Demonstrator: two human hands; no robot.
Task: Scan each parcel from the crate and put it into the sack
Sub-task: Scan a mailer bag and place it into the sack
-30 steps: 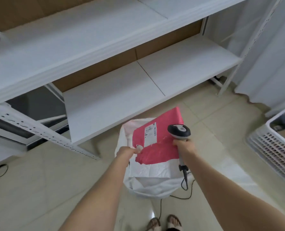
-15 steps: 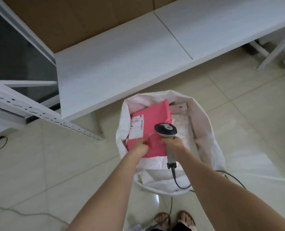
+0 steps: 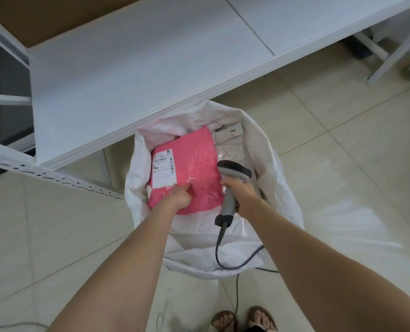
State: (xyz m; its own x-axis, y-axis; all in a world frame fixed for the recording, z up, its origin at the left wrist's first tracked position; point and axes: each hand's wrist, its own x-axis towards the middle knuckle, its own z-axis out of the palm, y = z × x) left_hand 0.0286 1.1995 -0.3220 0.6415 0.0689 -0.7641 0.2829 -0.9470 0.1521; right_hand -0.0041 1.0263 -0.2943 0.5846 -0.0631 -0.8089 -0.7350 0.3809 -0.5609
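Observation:
A pink parcel [image 3: 194, 164] with a white shipping label lies inside the open mouth of the white sack [image 3: 280, 188], which stands on the tiled floor. My left hand [image 3: 178, 196] grips the parcel's near edge, down inside the sack. My right hand [image 3: 241, 195] grips the handle of a grey barcode scanner [image 3: 232, 178], held just right of the parcel over the sack, its cable trailing down to the floor. Other white parcels lie beneath the pink one in the sack. The crate is out of view.
A white metal shelf rack [image 3: 151, 68] stands right behind the sack, its low shelf edge overhanging the sack's far rim. A perforated rack post [image 3: 43, 173] runs at the left. My sandalled feet [image 3: 244, 319] stand just before the sack.
The pink parcel went from above the sack down into it, still in my left hand. My view tilted down and closer; the crate at the right left the frame.

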